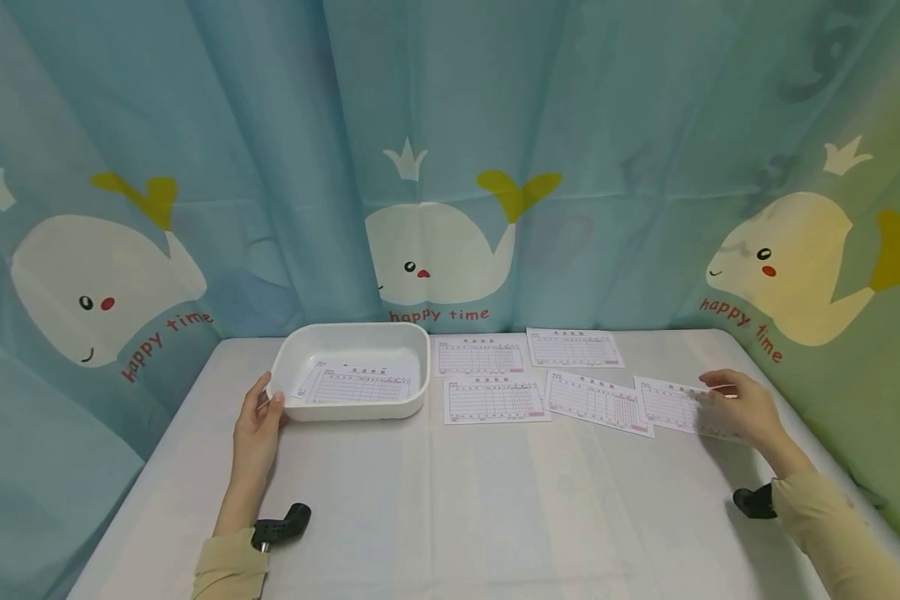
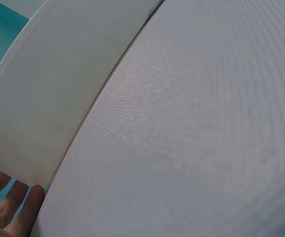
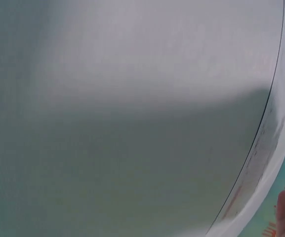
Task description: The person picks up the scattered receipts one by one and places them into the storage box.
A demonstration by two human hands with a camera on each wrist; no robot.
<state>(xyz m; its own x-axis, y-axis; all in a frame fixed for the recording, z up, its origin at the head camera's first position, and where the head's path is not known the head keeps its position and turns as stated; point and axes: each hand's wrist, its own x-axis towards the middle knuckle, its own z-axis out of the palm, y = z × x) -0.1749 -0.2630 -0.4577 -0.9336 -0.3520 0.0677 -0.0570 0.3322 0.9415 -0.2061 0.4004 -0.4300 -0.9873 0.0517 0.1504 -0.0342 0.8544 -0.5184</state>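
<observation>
A white plastic basin (image 1: 351,410) stands at the back left, with several printed paper slips (image 1: 360,387) lying in it. At its left end, my left hand (image 1: 256,427) touches the side wall, thumb by the front corner. Fingertips (image 2: 33,197) meet the wall's end in the left wrist view. Over on the right, my right hand (image 1: 746,408) hangs above the right end of the rightmost slip (image 1: 671,405), fingers reaching left and partly covering it. In the right wrist view only two fingers (image 3: 284,212) show at the edge.
Beside the basin, several more slips lie loosely in two rows, among them an upper one (image 1: 574,348), a front left one (image 1: 495,400) and a slanted one (image 1: 598,402). A white cloth (image 1: 525,508) covers the table. Behind it hangs a blue-green whale curtain (image 1: 615,167).
</observation>
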